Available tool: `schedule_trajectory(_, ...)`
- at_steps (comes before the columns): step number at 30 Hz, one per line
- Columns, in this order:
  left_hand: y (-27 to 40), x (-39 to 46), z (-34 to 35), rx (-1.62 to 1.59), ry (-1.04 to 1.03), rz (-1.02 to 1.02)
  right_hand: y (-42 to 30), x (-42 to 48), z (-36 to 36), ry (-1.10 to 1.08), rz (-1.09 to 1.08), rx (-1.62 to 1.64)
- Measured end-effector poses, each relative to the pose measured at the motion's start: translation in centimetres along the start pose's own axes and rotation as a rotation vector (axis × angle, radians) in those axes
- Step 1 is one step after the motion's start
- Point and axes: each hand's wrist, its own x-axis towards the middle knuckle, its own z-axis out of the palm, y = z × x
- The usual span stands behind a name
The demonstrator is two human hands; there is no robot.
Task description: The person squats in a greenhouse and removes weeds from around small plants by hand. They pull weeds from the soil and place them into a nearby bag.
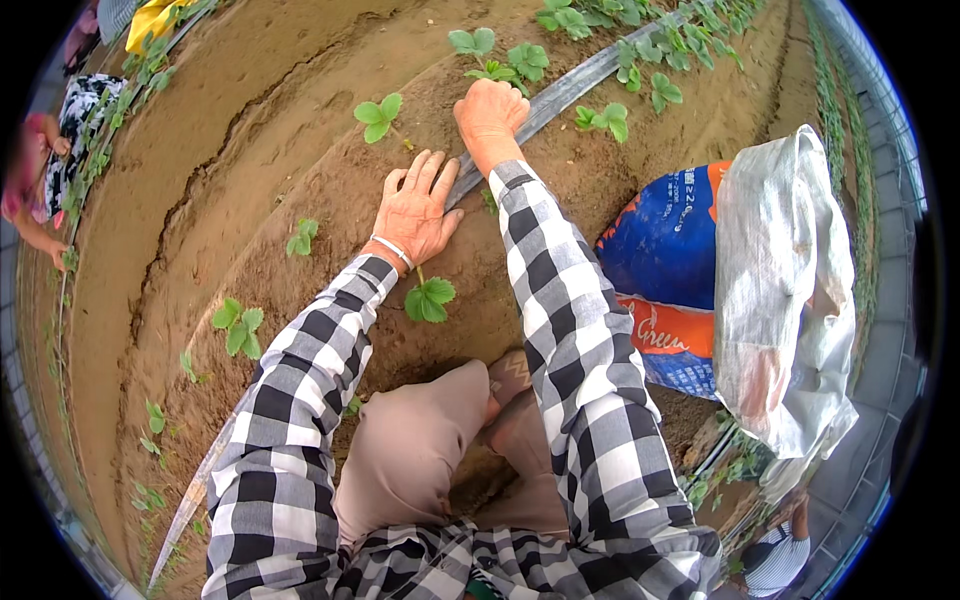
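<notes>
My left hand (418,210) lies back up on the brown soil ridge (315,187), its fingers stretched forward and the thumb apart. Its thumb side is at the flat grey drip tape (466,180). Ahead and to the right, my right hand (491,112) is curled into a fist beside the tape, just below a young strawberry plant (499,69). The curled fingers hide whatever may be inside them. One strawberry seedling (379,117) grows beyond my left fingertips. Another seedling (429,299) stands just behind that wrist.
A blue and orange printed sack (664,240) with its silvery mouth folded over stands at my right. More seedlings (238,327) line the ridge on the left. Beyond a cracked furrow (180,195), a person (34,180) reaches to another row. Another person (780,555) is at lower right.
</notes>
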Motion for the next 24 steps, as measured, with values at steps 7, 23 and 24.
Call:
schedule_trajectory(7, 0.3, 0.2, 0.0, -0.002, 0.000, -0.005, -0.5, 1.8, -0.5, -0.130, 0.069, 0.061)
schedule_trajectory(23, -0.1, -0.1, -0.2, 0.023, -0.016, 0.001, 2.7, -0.5, -0.8, 0.012, 0.019, 0.782)
schedule_trajectory(24, 0.1, 0.0, -0.4, 0.010, -0.009, 0.004, 3.9, -0.8, -1.7, -0.010, 0.095, 0.909)
